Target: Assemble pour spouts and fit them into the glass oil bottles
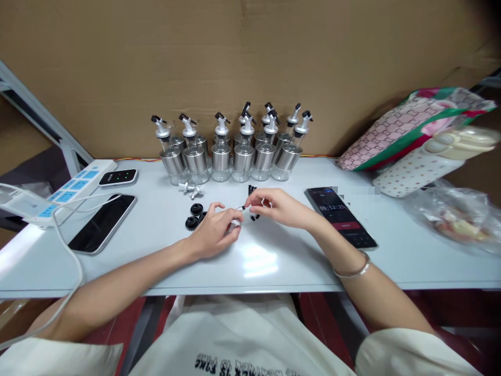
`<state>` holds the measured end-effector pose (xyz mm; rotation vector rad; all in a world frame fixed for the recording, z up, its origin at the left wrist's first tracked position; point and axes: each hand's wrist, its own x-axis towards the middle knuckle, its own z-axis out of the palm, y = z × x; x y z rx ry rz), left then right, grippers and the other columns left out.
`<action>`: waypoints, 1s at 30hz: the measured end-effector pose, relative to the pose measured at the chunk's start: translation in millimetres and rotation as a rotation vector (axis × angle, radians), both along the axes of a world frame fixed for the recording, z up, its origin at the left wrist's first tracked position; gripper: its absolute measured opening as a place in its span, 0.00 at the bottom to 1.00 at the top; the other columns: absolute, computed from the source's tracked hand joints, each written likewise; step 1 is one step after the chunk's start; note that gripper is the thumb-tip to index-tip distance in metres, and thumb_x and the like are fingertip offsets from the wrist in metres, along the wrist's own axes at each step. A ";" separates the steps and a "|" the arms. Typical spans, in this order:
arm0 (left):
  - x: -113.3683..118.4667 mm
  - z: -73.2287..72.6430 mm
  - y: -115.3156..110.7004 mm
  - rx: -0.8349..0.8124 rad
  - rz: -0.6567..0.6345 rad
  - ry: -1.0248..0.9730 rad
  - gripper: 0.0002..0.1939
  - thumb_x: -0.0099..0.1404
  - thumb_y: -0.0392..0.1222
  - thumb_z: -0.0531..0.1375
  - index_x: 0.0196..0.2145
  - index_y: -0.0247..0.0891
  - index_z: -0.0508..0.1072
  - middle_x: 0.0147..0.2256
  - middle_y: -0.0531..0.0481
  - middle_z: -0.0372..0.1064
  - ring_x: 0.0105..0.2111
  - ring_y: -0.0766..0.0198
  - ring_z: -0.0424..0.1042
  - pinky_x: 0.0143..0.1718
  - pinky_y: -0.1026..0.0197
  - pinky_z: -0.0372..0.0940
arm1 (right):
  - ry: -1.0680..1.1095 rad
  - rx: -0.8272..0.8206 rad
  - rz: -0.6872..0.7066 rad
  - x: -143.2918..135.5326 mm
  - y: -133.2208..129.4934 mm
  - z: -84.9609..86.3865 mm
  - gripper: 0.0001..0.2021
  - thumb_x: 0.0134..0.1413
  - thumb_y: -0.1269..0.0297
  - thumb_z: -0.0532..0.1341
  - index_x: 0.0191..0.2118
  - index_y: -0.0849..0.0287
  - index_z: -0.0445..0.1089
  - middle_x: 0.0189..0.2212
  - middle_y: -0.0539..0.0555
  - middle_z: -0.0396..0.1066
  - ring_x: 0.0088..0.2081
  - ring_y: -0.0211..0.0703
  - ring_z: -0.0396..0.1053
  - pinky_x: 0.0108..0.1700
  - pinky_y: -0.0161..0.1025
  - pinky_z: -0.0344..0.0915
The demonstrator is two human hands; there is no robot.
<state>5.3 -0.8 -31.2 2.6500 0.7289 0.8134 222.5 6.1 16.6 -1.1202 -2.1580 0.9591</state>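
Note:
My left hand [213, 231] is closed around a silver pourer spout [235, 223], which is partly hidden by the fingers. At the end of that spout, my right hand [281, 208] pinches a small black tip [243, 208] between thumb and forefinger. Several loose black tips [254, 216] lie on the table under and behind my right hand. Left of my left hand are several round black stoppers [195, 209]. Beyond them lie a few silver spouts [191, 189]. Glass oil bottles [242, 161] with steel sleeves stand in rows at the back, many topped with silver pourers.
On the left are a power strip [74, 189] with a white cable, a small white device [118, 177] and a dark phone [102, 224]. To the right lie a phone showing a timer [340, 216], a dotted bottle [422, 166], a pink patterned bag [395, 130] and a plastic bag [457, 216].

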 end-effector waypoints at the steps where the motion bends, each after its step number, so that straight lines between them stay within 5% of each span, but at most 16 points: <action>1: 0.1 0.2 -0.2 -0.011 0.009 0.003 0.06 0.65 0.37 0.46 0.40 0.40 0.59 0.33 0.55 0.70 0.26 0.67 0.65 0.51 0.51 0.51 | -0.096 0.059 0.002 1.9 0.7 0.5 0.04 0.52 0.69 0.61 0.35 0.62 0.70 0.30 0.52 0.67 0.32 0.40 0.63 0.38 0.37 0.59; 6: 0.0 3.3 -0.8 -0.039 -0.004 0.015 0.07 0.64 0.38 0.46 0.40 0.39 0.60 0.34 0.53 0.71 0.28 0.66 0.67 0.52 0.50 0.51 | -0.343 0.101 0.061 5.1 2.7 -2.5 0.08 0.46 0.77 0.63 0.35 0.61 0.71 0.34 0.54 0.70 0.36 0.43 0.65 0.40 0.38 0.61; 19: 0.6 4.5 -1.5 -0.078 -0.051 0.020 0.07 0.64 0.37 0.47 0.40 0.39 0.61 0.31 0.55 0.70 0.24 0.69 0.66 0.53 0.50 0.50 | -0.366 0.092 0.046 -0.3 4.1 -15.7 0.10 0.49 0.79 0.59 0.35 0.63 0.75 0.30 0.54 0.73 0.32 0.41 0.67 0.37 0.35 0.61; 30: 0.2 5.0 -1.3 -0.108 -0.040 0.062 0.08 0.65 0.39 0.47 0.40 0.39 0.61 0.31 0.54 0.71 0.26 0.68 0.67 0.54 0.49 0.50 | -0.377 0.250 0.090 1.2 9.6 -21.9 0.10 0.59 0.71 0.56 0.34 0.64 0.75 0.31 0.59 0.72 0.35 0.46 0.67 0.39 0.39 0.62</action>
